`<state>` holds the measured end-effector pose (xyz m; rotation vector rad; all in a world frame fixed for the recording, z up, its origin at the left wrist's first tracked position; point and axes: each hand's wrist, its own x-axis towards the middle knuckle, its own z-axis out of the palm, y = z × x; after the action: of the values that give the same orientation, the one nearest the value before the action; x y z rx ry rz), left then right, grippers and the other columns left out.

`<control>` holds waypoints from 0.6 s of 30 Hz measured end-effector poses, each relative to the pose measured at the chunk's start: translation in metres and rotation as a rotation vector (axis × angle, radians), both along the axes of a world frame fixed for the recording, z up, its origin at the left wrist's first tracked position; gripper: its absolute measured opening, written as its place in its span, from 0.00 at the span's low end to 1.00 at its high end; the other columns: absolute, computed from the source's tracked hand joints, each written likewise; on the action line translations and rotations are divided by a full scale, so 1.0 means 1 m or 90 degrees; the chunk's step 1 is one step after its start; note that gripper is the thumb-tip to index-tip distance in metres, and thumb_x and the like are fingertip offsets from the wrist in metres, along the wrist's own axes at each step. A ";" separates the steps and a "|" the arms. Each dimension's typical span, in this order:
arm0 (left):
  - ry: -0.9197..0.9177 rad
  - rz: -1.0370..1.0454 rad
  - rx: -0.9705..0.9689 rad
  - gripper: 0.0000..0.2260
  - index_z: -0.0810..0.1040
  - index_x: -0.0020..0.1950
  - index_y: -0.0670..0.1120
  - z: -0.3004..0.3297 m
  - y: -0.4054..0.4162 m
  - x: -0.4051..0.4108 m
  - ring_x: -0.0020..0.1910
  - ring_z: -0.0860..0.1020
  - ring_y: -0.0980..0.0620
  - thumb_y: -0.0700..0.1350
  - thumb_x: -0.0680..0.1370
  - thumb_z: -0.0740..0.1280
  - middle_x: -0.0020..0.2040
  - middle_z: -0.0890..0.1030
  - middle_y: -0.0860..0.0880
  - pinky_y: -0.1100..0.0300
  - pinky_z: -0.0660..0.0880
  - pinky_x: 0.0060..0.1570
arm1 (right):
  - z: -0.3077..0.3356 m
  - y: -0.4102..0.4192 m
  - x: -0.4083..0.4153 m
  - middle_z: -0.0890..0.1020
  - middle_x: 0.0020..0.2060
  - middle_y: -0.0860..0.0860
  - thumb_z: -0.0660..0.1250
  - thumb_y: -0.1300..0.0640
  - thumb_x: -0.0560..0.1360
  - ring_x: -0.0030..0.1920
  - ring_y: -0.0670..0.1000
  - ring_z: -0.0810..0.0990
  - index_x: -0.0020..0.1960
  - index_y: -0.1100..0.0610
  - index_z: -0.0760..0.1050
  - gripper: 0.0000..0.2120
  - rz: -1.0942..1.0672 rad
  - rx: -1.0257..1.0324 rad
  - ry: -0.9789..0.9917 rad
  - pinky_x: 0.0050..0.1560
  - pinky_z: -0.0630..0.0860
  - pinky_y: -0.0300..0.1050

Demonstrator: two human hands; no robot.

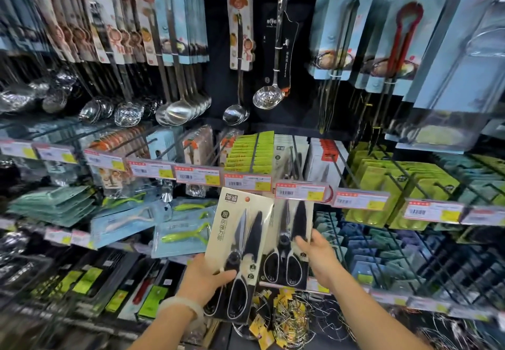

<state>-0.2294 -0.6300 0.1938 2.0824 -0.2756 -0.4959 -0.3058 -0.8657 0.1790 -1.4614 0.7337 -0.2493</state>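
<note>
My left hand (205, 278) grips a cream card pack of black kitchen scissors (240, 246) by its lower left edge, thumb across the front, and holds it tilted in front of the shelf. My right hand (318, 257) holds the right edge of a second scissors pack (287, 243), fingers curled over its front. That pack hangs from a peg just under a price label (300, 192). The two packs overlap slightly in the middle. A pale bangle sits on my left wrist.
Store pegboard shelving fills the view. Ladles (177, 109) and a skimmer (266, 98) hang above, tongs packs (404, 44) at the upper right. Green peelers (185, 236) lie to the left, green packs (382, 183) to the right, wire racks (292, 319) below.
</note>
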 end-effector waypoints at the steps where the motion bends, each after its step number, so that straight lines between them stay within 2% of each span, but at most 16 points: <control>1: 0.009 -0.002 -0.006 0.15 0.71 0.48 0.40 0.002 0.001 0.000 0.33 0.69 0.57 0.43 0.70 0.74 0.33 0.70 0.53 0.67 0.64 0.30 | -0.003 -0.001 0.000 0.78 0.60 0.56 0.63 0.59 0.78 0.61 0.57 0.75 0.61 0.56 0.71 0.12 -0.004 0.011 -0.007 0.67 0.69 0.61; 4: 0.040 0.005 -0.022 0.18 0.70 0.54 0.42 0.006 0.005 0.003 0.42 0.74 0.53 0.44 0.70 0.75 0.42 0.75 0.50 0.66 0.66 0.35 | -0.005 -0.003 0.001 0.80 0.59 0.55 0.63 0.61 0.78 0.62 0.57 0.76 0.60 0.56 0.73 0.12 -0.010 0.051 -0.051 0.68 0.67 0.62; 7: 0.052 0.014 -0.031 0.20 0.69 0.56 0.44 0.009 0.006 0.005 0.48 0.75 0.50 0.44 0.70 0.75 0.48 0.76 0.48 0.62 0.69 0.39 | -0.003 -0.005 0.003 0.80 0.58 0.56 0.61 0.63 0.78 0.61 0.59 0.77 0.59 0.56 0.74 0.11 -0.028 0.085 -0.085 0.66 0.68 0.63; 10: 0.043 0.021 -0.034 0.19 0.69 0.55 0.43 0.008 0.003 0.007 0.47 0.74 0.50 0.43 0.70 0.75 0.45 0.76 0.50 0.59 0.68 0.43 | 0.000 -0.007 0.004 0.81 0.56 0.58 0.61 0.63 0.78 0.59 0.61 0.78 0.56 0.56 0.74 0.08 -0.023 0.074 -0.077 0.64 0.71 0.63; 14: 0.052 0.023 -0.042 0.20 0.69 0.55 0.42 0.008 -0.005 0.004 0.42 0.74 0.55 0.43 0.70 0.75 0.43 0.75 0.51 0.64 0.67 0.36 | -0.005 -0.013 0.002 0.81 0.57 0.59 0.60 0.64 0.79 0.59 0.61 0.78 0.58 0.57 0.73 0.10 -0.008 0.064 -0.066 0.64 0.71 0.63; 18: 0.069 0.027 -0.057 0.20 0.69 0.56 0.43 0.009 -0.011 0.001 0.47 0.74 0.50 0.43 0.70 0.75 0.46 0.75 0.49 0.60 0.68 0.40 | -0.016 -0.024 0.003 0.81 0.55 0.58 0.63 0.59 0.78 0.60 0.61 0.77 0.56 0.58 0.73 0.07 0.000 0.027 -0.011 0.66 0.68 0.64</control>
<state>-0.2286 -0.6409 0.2027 1.9630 -0.1867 -0.5579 -0.3024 -0.8897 0.1626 -1.4169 0.7206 -0.2450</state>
